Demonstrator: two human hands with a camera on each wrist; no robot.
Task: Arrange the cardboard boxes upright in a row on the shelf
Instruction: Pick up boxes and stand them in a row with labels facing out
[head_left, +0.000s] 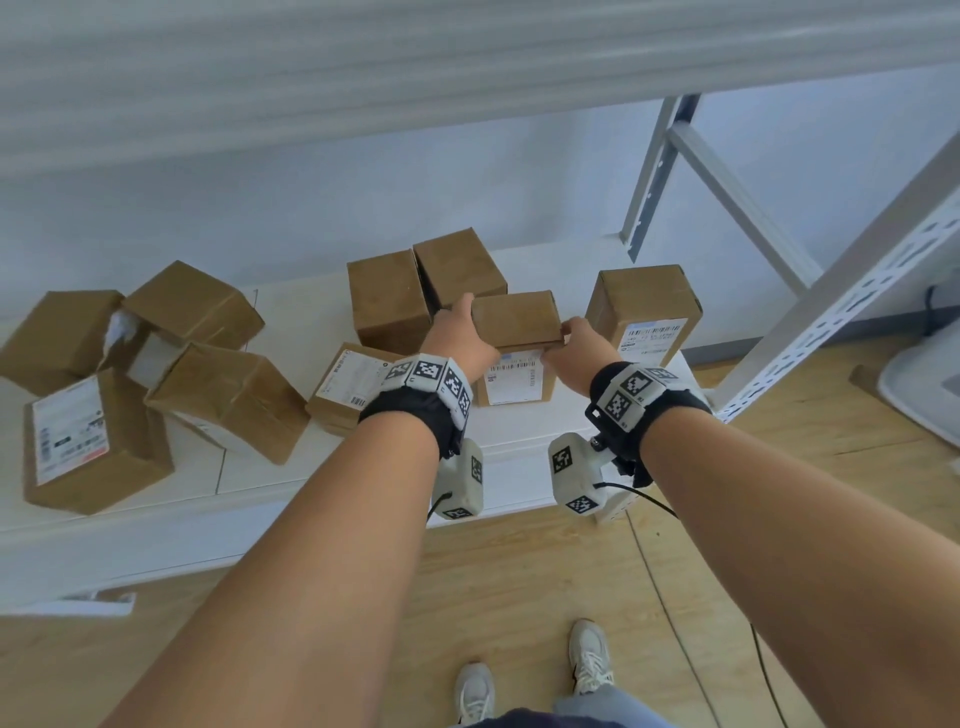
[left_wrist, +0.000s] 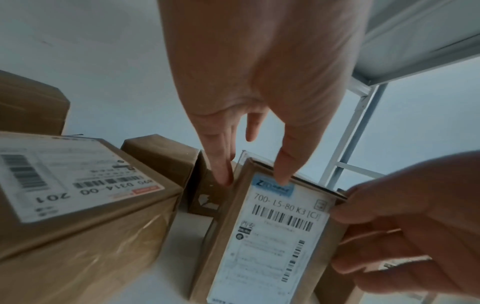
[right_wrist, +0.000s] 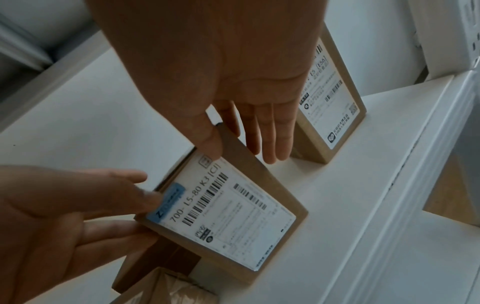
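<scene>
A brown cardboard box with a white barcode label stands upright on the white shelf board, label facing me. My left hand grips its upper left corner, thumb on the label and fingers down the left side. My right hand grips the upper right corner, thumb on the front edge, fingers along the right side. The label reads 700-L5-80 K3. Another labelled box stands upright just right of it, a gap between them.
Two plain boxes stand behind on the left. A labelled box lies flat by my left wrist. Several boxes lie jumbled at the shelf's left. An upper shelf overhangs; a perforated metal post rises at right.
</scene>
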